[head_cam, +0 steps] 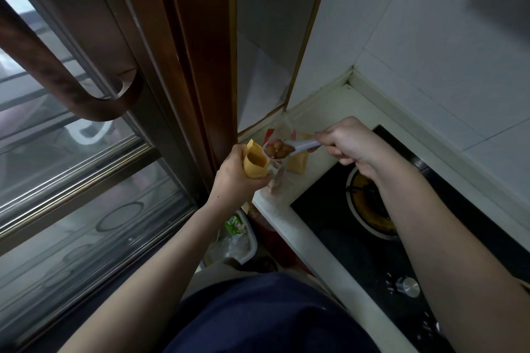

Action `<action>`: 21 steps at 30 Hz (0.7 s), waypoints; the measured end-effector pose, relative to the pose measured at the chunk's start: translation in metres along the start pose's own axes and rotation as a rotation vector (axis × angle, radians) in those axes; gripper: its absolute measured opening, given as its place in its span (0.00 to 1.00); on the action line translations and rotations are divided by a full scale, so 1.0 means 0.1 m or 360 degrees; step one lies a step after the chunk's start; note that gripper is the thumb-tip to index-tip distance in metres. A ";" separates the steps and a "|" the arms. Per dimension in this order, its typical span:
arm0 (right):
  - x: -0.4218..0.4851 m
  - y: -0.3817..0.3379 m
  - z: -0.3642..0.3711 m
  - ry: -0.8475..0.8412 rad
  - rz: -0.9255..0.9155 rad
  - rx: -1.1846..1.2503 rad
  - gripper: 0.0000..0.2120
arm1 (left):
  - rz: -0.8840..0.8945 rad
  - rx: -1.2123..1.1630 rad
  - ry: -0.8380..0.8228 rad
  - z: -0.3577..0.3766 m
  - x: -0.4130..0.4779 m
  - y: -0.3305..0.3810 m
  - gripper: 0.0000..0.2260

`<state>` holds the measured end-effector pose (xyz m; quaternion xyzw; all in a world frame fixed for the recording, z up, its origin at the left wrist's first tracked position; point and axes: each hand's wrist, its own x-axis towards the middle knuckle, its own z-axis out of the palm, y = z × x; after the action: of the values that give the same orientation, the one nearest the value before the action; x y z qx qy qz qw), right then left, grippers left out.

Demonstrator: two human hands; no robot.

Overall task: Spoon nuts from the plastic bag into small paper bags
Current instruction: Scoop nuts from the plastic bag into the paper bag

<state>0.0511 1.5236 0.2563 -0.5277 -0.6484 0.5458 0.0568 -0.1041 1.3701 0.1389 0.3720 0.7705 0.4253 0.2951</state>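
Observation:
My left hand (233,178) grips a small yellow paper bag (254,163) upright with its mouth open. My right hand (348,143) holds a white spoon (298,145) by the handle. Its bowl, loaded with several brown nuts (279,150), hovers just right of the bag's mouth. Below the spoon the clear plastic bag (277,178) stands on the white counter (289,226), with nuts dimly visible inside. Another yellow paper bag (298,163) lies on the counter behind it.
A black gas hob (329,226) with a burner (370,203) and a metal knob (407,286) fills the counter under my right arm. A wooden door frame (200,66) and glass sliding door (71,166) stand left. A bin (238,241) with wrappers sits on the floor.

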 end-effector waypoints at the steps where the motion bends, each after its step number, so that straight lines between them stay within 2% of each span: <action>1: -0.03 -0.02 0.04 -0.0014 -0.0031 -0.0038 0.07 | 0.0000 0.0008 -0.0005 0.00 0.00 0.00 0.30; 4: -0.11 -0.08 0.13 -0.0002 -0.0178 -0.0256 0.05 | 0.0009 0.0033 0.0000 0.00 0.00 0.02 0.29; 9: -0.22 -0.22 0.26 0.0131 -0.0703 -0.1053 0.20 | 0.0042 0.0037 0.0003 0.00 -0.02 0.02 0.27; 13: -0.33 -0.24 0.34 0.0233 -0.1096 -0.1492 0.12 | 0.0043 0.0022 0.0009 0.00 -0.03 0.03 0.26; 16: -0.36 -0.25 0.37 0.0315 -0.1270 -0.1609 0.12 | 0.0029 0.0025 0.0002 -0.01 -0.02 0.02 0.27; 21: -0.29 -0.26 0.27 0.0413 -0.1219 -0.1601 0.13 | 0.0005 0.0021 -0.0012 -0.03 -0.02 -0.04 0.29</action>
<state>0.0294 1.4887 0.2801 -0.2829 -0.9553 0.0479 0.0712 -0.1065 1.3663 0.1371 0.3766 0.7716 0.4194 0.2949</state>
